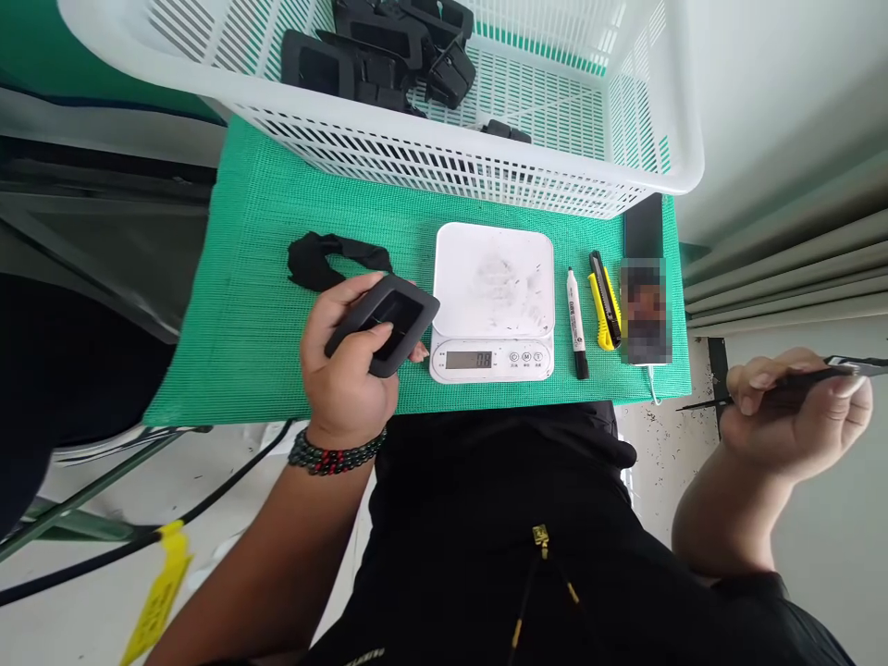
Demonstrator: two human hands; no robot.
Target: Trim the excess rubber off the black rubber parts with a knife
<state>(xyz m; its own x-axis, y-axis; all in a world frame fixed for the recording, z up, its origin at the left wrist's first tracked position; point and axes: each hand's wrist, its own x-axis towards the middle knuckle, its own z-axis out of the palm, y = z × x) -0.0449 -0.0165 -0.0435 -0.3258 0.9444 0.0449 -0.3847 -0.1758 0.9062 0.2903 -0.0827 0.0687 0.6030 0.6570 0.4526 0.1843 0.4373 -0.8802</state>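
My left hand (pixel 353 370) is wrapped round a black rectangular plastic part (pixel 416 319) with a recessed middle, thumb pressed into its opening. It is just left of a white digital scale (pixel 494 282), whose display seems to read 0.8. Off the table's right side, my right hand (pixel 797 416) is closed on a slim dark pointed tool (pixel 805 384); its exact kind is unclear. A black cloth band (pixel 312 261) lies behind my left hand. To the scale's right are a marker (pixel 575 324), a yellow-and-black utility knife (pixel 605 301) and a phone (pixel 645 310) with a blurred screen.
A white plastic basket (pixel 444 139) with several black plastic parts (pixel 388 55) stands along the far side of the table. Green mesh (pixel 242 324) covers the tabletop. A cable (pixel 652 384) runs from the phone over the near edge. A curtain (pixel 783 268) hangs at right.
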